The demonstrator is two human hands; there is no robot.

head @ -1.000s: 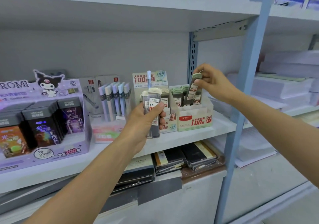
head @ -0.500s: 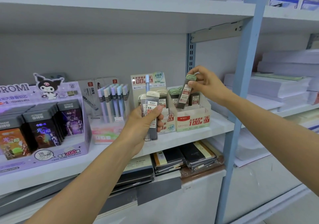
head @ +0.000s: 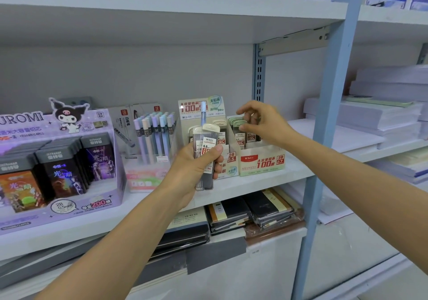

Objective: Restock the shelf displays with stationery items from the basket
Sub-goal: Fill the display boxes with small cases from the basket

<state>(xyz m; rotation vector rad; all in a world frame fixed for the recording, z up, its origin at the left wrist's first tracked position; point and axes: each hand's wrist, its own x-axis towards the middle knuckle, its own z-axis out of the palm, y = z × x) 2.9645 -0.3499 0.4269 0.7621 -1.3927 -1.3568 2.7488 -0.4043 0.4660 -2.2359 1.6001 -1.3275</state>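
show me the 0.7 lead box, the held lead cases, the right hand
0.7 lead box point(head: 261, 163), head view, front panel
lead cases point(head: 208, 142), head view, front label
right hand point(head: 271, 126), head view, back of hand

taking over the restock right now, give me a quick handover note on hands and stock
Left hand grips a bundle of 0.5 lead cases in front of the 0.5 box.
Right hand is over the 0.7 box, fingertips at the green-capped cases inside; unclear whether it pinches one.
Done: both boxes hold some cases.
Left: slot the held bundle into the 0.5 box; basket not in view.
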